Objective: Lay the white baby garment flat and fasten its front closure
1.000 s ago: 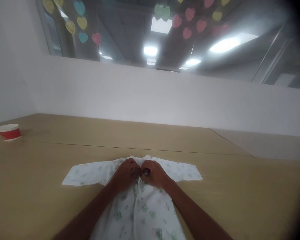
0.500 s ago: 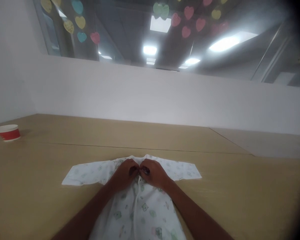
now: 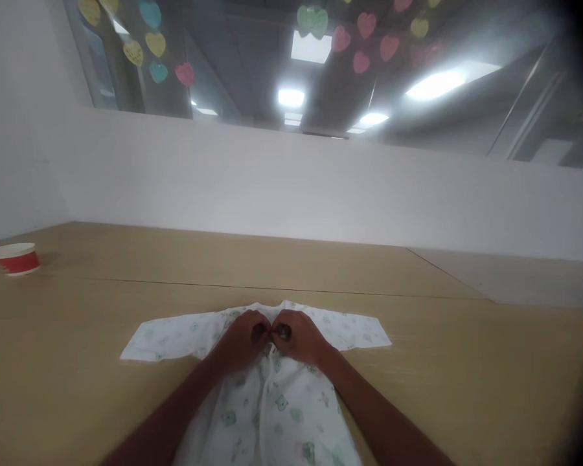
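Observation:
A small white garment (image 3: 282,408) with green and pale prints lies spread on the table, both long sleeves stretched out sideways and a front placket running down its middle. Close below the neckline, my left hand (image 3: 247,336) pinches the placket from the left. My right hand (image 3: 298,335) pinches it from the right, with the fingertips of both hands meeting. Whatever small part of the placket sits between the fingertips is hidden. Below the hands, the placket edge shows as a raised seam.
The wooden table (image 3: 466,375) has a seam line across it. A red and white paper cup (image 3: 17,260) stands at the far left. Behind rises a white wall (image 3: 272,181) with a glass window above, bearing heart-shaped sticky notes (image 3: 341,39).
Hardly anything differs. Both hands stay at the garment's neckline, their fingertips shifting very slightly and pressing closer together.

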Available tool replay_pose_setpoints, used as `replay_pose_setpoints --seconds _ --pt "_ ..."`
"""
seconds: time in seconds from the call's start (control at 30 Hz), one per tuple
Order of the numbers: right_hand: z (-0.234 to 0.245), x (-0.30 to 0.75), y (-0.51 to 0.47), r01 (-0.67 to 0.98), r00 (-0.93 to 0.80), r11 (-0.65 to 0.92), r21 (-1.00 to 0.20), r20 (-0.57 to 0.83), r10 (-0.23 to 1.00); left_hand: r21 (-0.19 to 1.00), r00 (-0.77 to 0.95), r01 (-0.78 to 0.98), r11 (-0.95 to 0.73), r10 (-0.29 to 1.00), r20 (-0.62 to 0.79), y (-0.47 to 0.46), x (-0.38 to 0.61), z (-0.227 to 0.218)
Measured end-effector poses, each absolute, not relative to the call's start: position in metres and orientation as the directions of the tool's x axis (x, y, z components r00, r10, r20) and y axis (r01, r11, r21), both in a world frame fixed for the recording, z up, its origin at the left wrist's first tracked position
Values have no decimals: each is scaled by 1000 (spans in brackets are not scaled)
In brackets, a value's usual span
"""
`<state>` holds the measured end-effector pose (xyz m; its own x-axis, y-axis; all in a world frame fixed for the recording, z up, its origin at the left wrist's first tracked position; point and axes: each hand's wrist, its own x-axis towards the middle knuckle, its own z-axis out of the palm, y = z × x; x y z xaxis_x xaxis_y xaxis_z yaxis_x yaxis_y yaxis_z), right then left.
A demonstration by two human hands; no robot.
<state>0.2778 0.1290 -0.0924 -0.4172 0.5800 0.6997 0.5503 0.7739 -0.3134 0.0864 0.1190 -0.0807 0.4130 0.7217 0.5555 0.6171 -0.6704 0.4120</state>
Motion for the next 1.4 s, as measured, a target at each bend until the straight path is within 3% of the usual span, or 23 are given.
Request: replay_pose_setpoints --seconds 0.37,0.93,1.4 --pt "-89 277 124 534 -478 814 -230 712 515 457 424 569 -684 720 550 112 87 -76" --pt "-88 279 127 519 -469 792 -320 668 578 520 409 540 -662 746 525 116 86 -77" --pt "-90 279 127 498 -441 790 -359 679 587 371 429 625 -687 699 572 120 87 -79"
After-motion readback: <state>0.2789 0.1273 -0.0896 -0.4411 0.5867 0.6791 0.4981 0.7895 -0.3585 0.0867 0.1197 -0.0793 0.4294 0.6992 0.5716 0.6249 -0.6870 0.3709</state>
